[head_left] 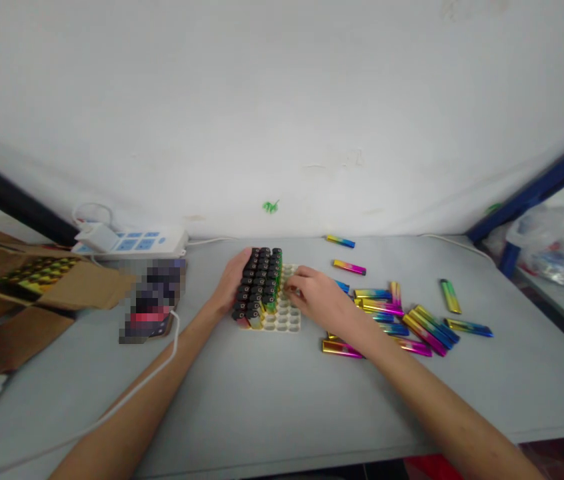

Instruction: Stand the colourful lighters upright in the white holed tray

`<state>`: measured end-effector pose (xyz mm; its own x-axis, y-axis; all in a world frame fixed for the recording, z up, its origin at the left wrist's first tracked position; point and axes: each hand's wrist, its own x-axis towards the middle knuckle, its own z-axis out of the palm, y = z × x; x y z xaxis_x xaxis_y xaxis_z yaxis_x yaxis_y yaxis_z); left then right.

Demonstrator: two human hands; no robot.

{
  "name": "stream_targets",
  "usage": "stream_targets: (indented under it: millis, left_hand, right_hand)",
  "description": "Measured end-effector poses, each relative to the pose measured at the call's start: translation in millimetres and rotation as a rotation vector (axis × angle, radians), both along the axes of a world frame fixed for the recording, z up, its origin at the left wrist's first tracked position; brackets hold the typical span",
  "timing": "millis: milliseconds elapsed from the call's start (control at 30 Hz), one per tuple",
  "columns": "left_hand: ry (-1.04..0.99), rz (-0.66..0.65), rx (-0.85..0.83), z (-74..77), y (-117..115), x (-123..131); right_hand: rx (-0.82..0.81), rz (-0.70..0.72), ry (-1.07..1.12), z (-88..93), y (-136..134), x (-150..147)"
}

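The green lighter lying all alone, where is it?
In the head view, the green lighter lies on the table, at the right, just right of the pile of shiny lighters.

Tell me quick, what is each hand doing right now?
Left hand: open, pressed flat against the lighters standing in the white tray.
Right hand: fingers curled over the tray, beside the lighters; whether it holds one cannot be told.
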<state>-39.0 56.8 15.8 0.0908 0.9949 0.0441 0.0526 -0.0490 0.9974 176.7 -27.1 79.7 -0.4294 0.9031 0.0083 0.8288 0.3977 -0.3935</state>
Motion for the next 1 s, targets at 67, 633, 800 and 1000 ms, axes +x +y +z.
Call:
stream_targets:
  millis: [67,633,800,1000]
  left_hand:
    - [-0.04,-0.009,-0.024,3.2,-1.3,1.9]
    - [-0.427,0.09,-0.106,12.1,-14.1,17.7]
    - [-0.467,0.147,-0.103,13.2,-15.8,20.6]
    - [-0.47,0.164,-0.093,6.2,-14.0,15.2]
  right_hand:
    - [-0.031,0.012,-0.063,2.6,9.1,-7.8]
    - [-0.049,-0.045,-0.327,14.4,16.2,-17.5]
    - [-0.041,-0.006,-0.32,10.8,16.8,-15.9]
    - [-0.042,0.089,-0.21,5.5,23.4,-10.8]
